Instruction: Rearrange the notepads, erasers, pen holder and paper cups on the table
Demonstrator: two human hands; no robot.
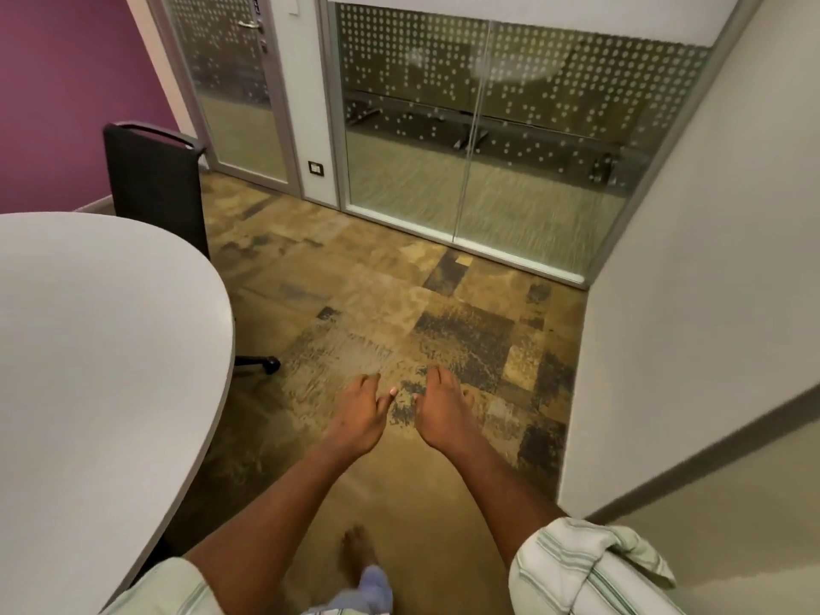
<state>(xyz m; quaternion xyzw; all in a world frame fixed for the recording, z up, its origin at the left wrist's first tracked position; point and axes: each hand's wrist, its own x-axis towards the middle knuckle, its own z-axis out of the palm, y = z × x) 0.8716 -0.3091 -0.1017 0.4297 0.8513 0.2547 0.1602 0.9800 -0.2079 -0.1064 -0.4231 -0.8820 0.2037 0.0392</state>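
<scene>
My left hand (361, 412) and my right hand (439, 410) hang side by side in front of me over the carpet, a small gap between them. Both have loosely curled fingers and hold nothing. The rounded grey table (88, 348) fills the left of the head view, and the part of its top that shows is bare. No notepads, erasers, pen holder or paper cups appear in this view.
A black office chair (155, 184) stands behind the table by the purple wall. A glass partition (488, 148) and a glass door (230, 82) close off the far side. A pale wall (687, 304) runs along my right. Patterned carpet (399, 304) lies between.
</scene>
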